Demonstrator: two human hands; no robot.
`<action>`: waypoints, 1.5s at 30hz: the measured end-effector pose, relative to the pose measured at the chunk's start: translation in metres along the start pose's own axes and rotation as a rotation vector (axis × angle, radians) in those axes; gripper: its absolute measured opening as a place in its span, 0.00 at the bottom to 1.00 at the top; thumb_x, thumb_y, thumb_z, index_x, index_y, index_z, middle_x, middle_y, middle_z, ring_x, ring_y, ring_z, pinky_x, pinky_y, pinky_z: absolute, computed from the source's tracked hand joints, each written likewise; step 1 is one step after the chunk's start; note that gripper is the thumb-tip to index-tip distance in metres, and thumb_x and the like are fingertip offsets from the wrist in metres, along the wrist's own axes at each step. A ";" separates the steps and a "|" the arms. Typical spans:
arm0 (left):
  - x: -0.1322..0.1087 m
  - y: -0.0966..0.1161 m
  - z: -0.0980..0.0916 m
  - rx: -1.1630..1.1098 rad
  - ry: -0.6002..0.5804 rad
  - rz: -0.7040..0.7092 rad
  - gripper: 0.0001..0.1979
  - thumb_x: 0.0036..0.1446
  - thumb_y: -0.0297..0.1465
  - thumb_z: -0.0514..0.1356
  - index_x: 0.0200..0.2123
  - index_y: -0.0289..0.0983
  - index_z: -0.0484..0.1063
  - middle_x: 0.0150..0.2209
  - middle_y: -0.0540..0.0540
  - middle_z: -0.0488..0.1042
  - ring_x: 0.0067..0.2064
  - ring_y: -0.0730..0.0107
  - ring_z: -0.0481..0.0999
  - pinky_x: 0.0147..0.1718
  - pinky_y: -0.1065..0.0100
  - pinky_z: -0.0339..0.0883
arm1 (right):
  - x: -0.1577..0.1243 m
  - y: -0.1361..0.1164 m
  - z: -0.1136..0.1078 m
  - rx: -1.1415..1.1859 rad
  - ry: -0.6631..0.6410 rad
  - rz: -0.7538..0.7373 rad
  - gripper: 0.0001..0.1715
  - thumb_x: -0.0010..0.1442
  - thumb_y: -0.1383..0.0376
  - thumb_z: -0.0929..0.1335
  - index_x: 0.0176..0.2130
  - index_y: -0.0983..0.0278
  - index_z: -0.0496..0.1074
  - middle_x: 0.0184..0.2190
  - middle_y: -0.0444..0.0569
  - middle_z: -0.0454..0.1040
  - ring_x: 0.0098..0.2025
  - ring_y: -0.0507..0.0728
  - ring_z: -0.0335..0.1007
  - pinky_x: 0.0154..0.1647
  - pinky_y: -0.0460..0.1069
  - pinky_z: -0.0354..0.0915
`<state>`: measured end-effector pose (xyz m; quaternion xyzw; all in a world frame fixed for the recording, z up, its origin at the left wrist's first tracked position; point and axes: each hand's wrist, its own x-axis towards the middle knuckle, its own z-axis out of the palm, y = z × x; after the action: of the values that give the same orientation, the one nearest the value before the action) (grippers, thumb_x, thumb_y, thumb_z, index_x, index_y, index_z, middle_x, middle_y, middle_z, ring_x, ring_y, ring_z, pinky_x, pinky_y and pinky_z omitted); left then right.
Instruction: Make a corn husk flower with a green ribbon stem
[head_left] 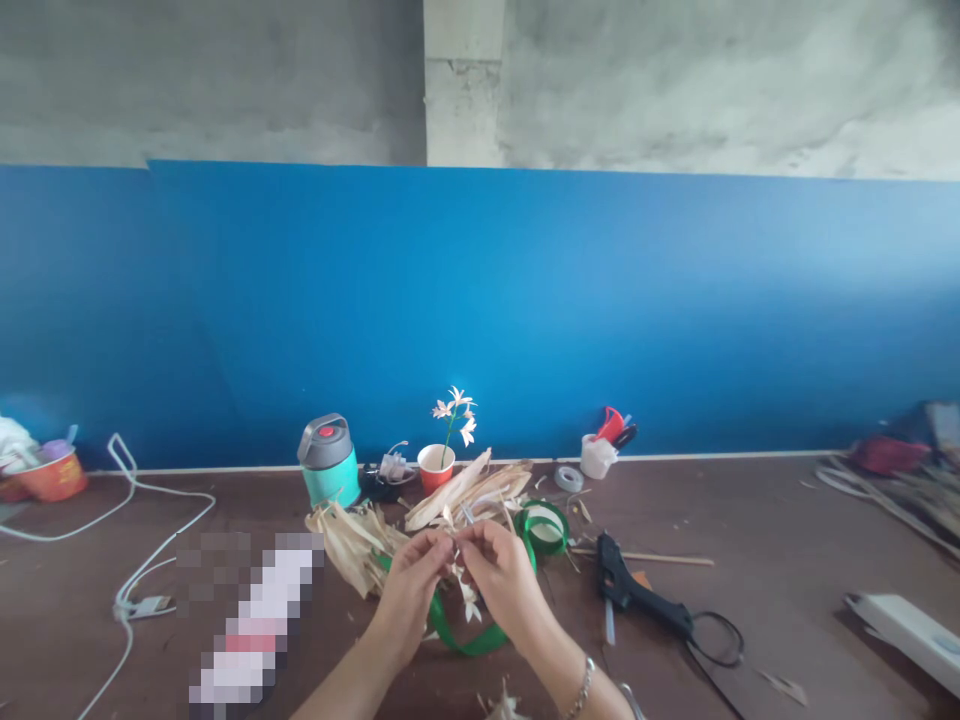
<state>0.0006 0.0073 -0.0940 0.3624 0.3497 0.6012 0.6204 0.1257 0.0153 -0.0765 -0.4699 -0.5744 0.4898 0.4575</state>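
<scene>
Table (787,560) brown, blue panel (480,300) behind its far edge. Left hand (412,585) and right hand (501,575): fingertips together, pinching a pale flower (470,602), petals hanging below. Green ribbon (474,644) curves beneath the hands. Husks (352,545) lie beyond, toward the far edge. Along that edge: flask (331,478), cup (436,478) with upright spray (459,408), tape (569,480). Glue gun (646,596) well short of it.

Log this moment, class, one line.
left hand: pinching, contents unclear; right hand: likewise; white flower: below hands; green ribbon: nearby; glue gun: at right
</scene>
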 end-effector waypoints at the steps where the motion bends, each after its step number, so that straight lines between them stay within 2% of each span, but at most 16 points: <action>1: 0.000 0.000 0.000 -0.034 0.016 -0.005 0.14 0.44 0.39 0.70 0.26 0.34 0.74 0.25 0.49 0.70 0.28 0.72 0.67 0.30 0.71 0.61 | 0.000 0.000 0.001 0.003 0.001 -0.003 0.08 0.52 0.64 0.65 0.32 0.66 0.68 0.20 0.44 0.69 0.22 0.51 0.64 0.22 0.44 0.58; 8: 0.001 -0.008 -0.003 -0.174 0.019 -0.036 0.12 0.44 0.37 0.70 0.31 0.36 0.78 0.28 0.47 0.74 0.28 0.71 0.70 0.27 0.70 0.64 | -0.001 0.004 0.005 0.052 -0.045 -0.023 0.09 0.54 0.62 0.65 0.31 0.67 0.69 0.20 0.45 0.70 0.22 0.51 0.65 0.23 0.45 0.60; 13: 0.000 -0.007 -0.001 -0.200 0.139 -0.028 0.14 0.36 0.36 0.74 0.25 0.36 0.78 0.31 0.46 0.78 0.31 0.69 0.73 0.29 0.71 0.66 | -0.001 0.009 0.007 0.102 -0.089 0.001 0.10 0.53 0.62 0.66 0.32 0.68 0.70 0.20 0.45 0.70 0.22 0.52 0.65 0.24 0.45 0.61; 17: -0.001 -0.002 0.001 -0.144 0.167 0.002 0.15 0.32 0.37 0.75 0.22 0.36 0.78 0.29 0.47 0.78 0.34 0.69 0.74 0.32 0.72 0.67 | -0.002 0.008 0.007 0.085 -0.093 0.008 0.10 0.52 0.63 0.66 0.31 0.68 0.70 0.20 0.45 0.70 0.22 0.51 0.65 0.24 0.45 0.61; 21: -0.001 0.001 -0.001 -0.006 0.129 0.085 0.14 0.37 0.39 0.73 0.21 0.36 0.77 0.26 0.49 0.75 0.31 0.70 0.72 0.30 0.72 0.67 | -0.004 0.003 0.006 0.084 -0.085 -0.019 0.09 0.52 0.62 0.67 0.29 0.68 0.69 0.19 0.45 0.69 0.22 0.51 0.64 0.24 0.45 0.60; 26: -0.001 0.001 -0.003 0.107 0.102 0.168 0.14 0.42 0.40 0.71 0.22 0.35 0.77 0.27 0.49 0.73 0.31 0.70 0.71 0.29 0.72 0.67 | -0.004 0.005 0.008 0.082 -0.049 -0.066 0.11 0.54 0.61 0.67 0.28 0.68 0.70 0.20 0.46 0.70 0.23 0.51 0.63 0.25 0.45 0.60; 28: -0.001 0.001 -0.003 0.117 0.102 0.174 0.13 0.43 0.40 0.70 0.23 0.35 0.77 0.27 0.48 0.73 0.31 0.69 0.72 0.29 0.72 0.67 | -0.005 0.006 0.008 0.052 -0.027 -0.102 0.12 0.55 0.61 0.67 0.30 0.69 0.72 0.21 0.47 0.71 0.23 0.52 0.64 0.26 0.46 0.60; 32: -0.004 0.003 -0.001 0.105 0.112 0.183 0.12 0.43 0.38 0.71 0.27 0.35 0.78 0.30 0.46 0.76 0.36 0.65 0.74 0.36 0.70 0.68 | -0.006 0.007 0.009 0.012 -0.003 -0.153 0.13 0.56 0.60 0.67 0.31 0.68 0.74 0.25 0.50 0.75 0.27 0.54 0.67 0.29 0.47 0.63; 37: -0.007 0.003 0.004 0.091 0.111 0.167 0.13 0.45 0.37 0.69 0.31 0.35 0.75 0.26 0.49 0.73 0.31 0.69 0.72 0.32 0.71 0.67 | -0.006 0.007 0.009 0.023 0.020 -0.146 0.12 0.54 0.60 0.67 0.31 0.67 0.74 0.26 0.51 0.76 0.28 0.56 0.69 0.30 0.48 0.64; 45: -0.009 0.000 0.003 0.120 0.119 0.216 0.10 0.50 0.37 0.66 0.29 0.35 0.73 0.28 0.49 0.72 0.33 0.69 0.70 0.35 0.72 0.64 | -0.008 0.002 0.009 0.008 0.005 -0.130 0.13 0.55 0.59 0.67 0.30 0.68 0.73 0.24 0.50 0.75 0.27 0.54 0.67 0.28 0.46 0.62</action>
<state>0.0028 -0.0013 -0.0926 0.3981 0.3805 0.6629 0.5072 0.1177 0.0059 -0.0802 -0.4311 -0.6008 0.4602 0.4914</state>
